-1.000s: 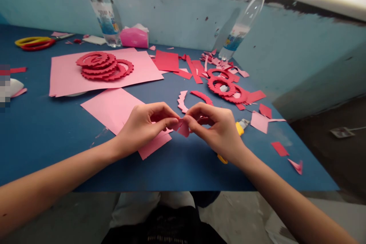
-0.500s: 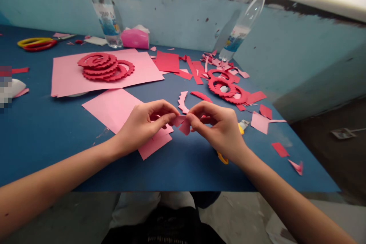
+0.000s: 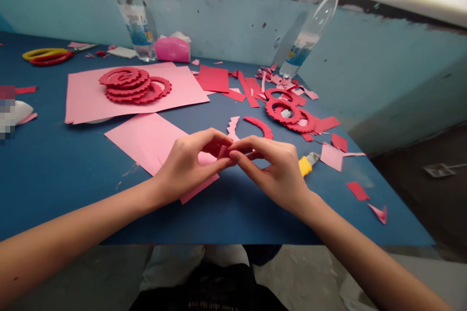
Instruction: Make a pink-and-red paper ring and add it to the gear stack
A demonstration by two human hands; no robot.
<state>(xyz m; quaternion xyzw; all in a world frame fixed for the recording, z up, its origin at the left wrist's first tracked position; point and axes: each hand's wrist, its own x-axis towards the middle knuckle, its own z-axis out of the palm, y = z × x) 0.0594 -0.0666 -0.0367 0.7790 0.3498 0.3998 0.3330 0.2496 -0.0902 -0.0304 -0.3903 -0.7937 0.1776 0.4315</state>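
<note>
My left hand [image 3: 199,158] and my right hand [image 3: 268,165] meet fingertip to fingertip above the blue table. Between them they pinch a small pink paper piece [image 3: 223,150], mostly hidden by the fingers. Just beyond lie a curved pink paper strip [image 3: 232,127] and a curved red paper strip [image 3: 260,126], both with toothed edges. Under my left hand rests a pink paper sheet [image 3: 146,141]. A yellow utility knife [image 3: 305,165] lies partly behind my right hand.
Red toothed paper rings [image 3: 126,87] are stacked on pink sheets [image 3: 82,99]; more red rings [image 3: 282,109] lie at right among paper scraps [image 3: 277,77]. Scissors [image 3: 49,56], a pink tissue pack [image 3: 173,48], a left bottle [image 3: 135,24] and a right bottle [image 3: 306,41] stand along the wall.
My fingertips have come together over the pink paper piece, which stuck out between them before and is now mostly covered. My right hand has shifted slightly left, exposing more of the utility knife and red strip.
</note>
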